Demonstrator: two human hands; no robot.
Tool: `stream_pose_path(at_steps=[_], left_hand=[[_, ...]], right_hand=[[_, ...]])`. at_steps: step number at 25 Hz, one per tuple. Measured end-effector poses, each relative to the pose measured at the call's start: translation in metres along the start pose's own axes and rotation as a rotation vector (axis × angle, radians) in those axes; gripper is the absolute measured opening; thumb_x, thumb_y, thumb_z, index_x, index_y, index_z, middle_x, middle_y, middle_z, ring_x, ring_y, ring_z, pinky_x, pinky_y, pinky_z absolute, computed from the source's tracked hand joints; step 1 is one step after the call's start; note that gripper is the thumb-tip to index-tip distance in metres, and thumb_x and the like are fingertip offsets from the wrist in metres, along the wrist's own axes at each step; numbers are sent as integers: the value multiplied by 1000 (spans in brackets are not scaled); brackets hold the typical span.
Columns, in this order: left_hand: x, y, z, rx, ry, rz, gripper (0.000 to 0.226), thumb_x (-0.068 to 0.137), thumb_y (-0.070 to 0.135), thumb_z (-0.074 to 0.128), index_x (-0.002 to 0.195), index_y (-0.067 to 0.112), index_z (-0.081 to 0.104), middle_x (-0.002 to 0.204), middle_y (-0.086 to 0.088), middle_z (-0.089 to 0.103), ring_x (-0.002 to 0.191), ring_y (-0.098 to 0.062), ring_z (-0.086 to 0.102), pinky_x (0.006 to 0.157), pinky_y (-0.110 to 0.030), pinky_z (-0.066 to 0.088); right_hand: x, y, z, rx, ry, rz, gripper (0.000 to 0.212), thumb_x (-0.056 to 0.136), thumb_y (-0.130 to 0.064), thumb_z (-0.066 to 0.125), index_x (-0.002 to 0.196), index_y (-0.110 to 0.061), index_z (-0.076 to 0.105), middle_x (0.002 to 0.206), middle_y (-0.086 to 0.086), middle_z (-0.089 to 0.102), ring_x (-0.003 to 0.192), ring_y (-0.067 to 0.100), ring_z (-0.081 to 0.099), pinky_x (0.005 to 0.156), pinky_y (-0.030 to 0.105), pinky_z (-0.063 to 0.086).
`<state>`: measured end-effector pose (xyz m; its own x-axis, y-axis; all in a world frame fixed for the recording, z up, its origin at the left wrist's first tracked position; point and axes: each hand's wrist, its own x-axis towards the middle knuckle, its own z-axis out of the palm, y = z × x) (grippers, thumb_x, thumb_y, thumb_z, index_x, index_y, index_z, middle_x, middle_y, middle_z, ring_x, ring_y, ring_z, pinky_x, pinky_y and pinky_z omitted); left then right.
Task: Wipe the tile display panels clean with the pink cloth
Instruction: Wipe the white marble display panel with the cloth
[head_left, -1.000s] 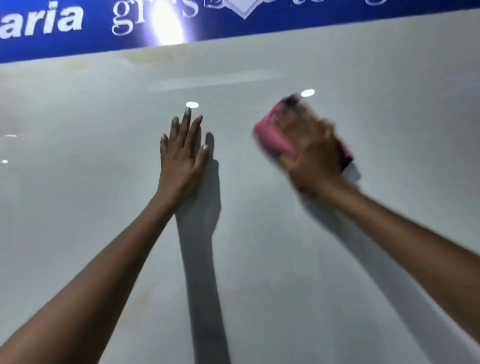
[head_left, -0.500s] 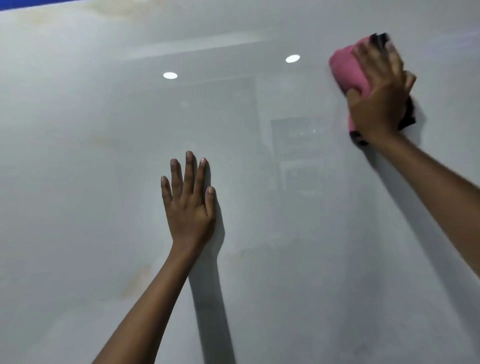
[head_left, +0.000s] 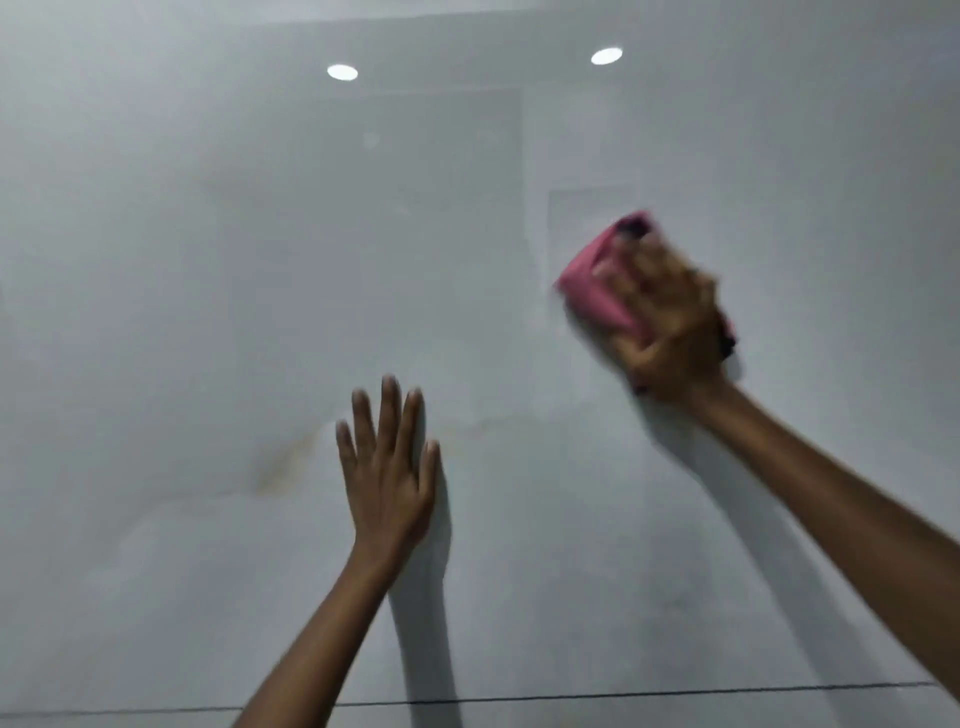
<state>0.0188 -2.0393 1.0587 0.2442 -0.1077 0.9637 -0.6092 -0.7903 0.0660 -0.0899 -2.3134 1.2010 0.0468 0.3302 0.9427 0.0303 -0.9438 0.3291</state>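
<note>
Right hand (head_left: 670, 332) is gripping the bunched pink cloth (head_left: 597, 283), fingers curled over it, and pressing it flat to the glossy tile display panel (head_left: 208, 312); blur suggests a wiping stroke.

Left hand (head_left: 387, 483) is lying flat on the panel, fingers straight and spread, holding nothing, probably as a brace.

Hands well apart.

Brownish smear (head_left: 280, 462) is showing just left of the left hand, likely unwiped.

Ceiling-light reflections (head_left: 342, 72) are glaring above; a dark joint line (head_left: 623, 696) is running below.

Nothing is blocking the cloth.

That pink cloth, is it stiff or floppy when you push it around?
Probably floppy: the pink cloth bunches in folds under the right hand. Likely light, since one hand grips it. It should glide easily, as the tile panel looks glossy.
</note>
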Motion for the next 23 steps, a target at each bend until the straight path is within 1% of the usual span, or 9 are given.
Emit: stream_pose_path(at_steps=[3,6,8,11,13,16,18,20,23], left_hand=[[-18,-12,17,30,12,18,56,103,41,21,156,26,9,164,3,0,150,-29,1,119,-51,5],[-17,-11,16,14,33,17,58,102,39,23,156,26,8,164,3,-1,150,-29,1,120,-50,2],[-24,-11,13,-3,36,15,59,101,39,24,156,27,5,163,3,-2,150,-28,-1,120,-50,2],[-18,-12,7,-6,-2,40,61,101,37,29,156,27,3,163,3,-6,150,-27,-4,119,-50,0],[-17,-10,2,10,-30,8,61,101,36,30,156,25,5,162,5,-8,150,-25,-7,119,-47,-4],[-59,-2,3,4,-71,104,58,101,37,28,155,22,16,163,2,-2,150,-24,-1,119,-47,-3],[-101,-1,14,38,-104,241,56,101,37,26,155,25,16,164,3,3,151,-23,4,120,-46,0],[-121,-6,30,39,-91,263,56,102,35,24,156,27,12,164,3,4,151,-23,4,120,-47,0],[-124,-15,50,52,-13,267,55,103,34,24,156,23,15,164,0,7,150,-25,4,119,-50,1]], right_hand=[[46,55,-23,-102,49,304,64,79,-24,56,142,-22,49,153,10,38,141,32,31,106,36,25],[18,6,0,-62,100,307,63,79,-21,61,141,-19,51,151,11,41,141,30,34,111,34,22],[-51,-64,23,65,11,25,57,82,-20,65,137,-14,54,147,12,44,139,31,37,114,38,24],[-154,-151,31,98,-329,-532,49,88,-25,59,136,-20,58,148,4,46,142,27,34,111,43,27],[-163,-148,28,123,-441,-625,53,82,-26,64,134,-19,59,147,3,48,140,26,37,109,43,27],[-118,-86,10,121,-239,-245,52,80,-26,62,129,-8,62,137,18,54,131,34,43,111,40,29],[-83,-14,-8,-26,-78,64,59,81,-33,58,136,-12,52,139,23,51,131,36,39,112,39,26],[-59,33,-28,-88,2,291,64,77,-32,58,138,-19,45,146,17,44,135,33,33,110,34,23],[-81,12,-11,-76,101,430,65,77,-27,58,139,-14,49,147,13,45,138,30,31,113,24,12]])
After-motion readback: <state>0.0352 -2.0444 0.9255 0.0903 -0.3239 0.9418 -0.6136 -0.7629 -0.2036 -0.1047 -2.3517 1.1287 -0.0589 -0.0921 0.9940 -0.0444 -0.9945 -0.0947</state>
